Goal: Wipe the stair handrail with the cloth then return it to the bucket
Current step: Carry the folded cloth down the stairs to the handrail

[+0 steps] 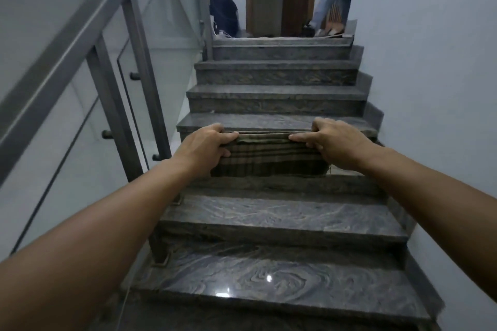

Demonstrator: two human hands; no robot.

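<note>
— Cloth (269, 158), where is it?
— Stretched between your hands: your left hand (207, 146) and right hand (334, 142) each clench an upper corner, fingers curled shut.
— Handrail (78, 40)?
— Well off to your left hand's side, untouched.

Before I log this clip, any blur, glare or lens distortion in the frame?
Head view: the handrail at left is smeared by motion blur; the hands, left and right, and the checked cloth are fairly sharp; small glare spots sit on the polished bottom stair tread; wide-angle distortion bows the walls and stretches the forearms.
</note>
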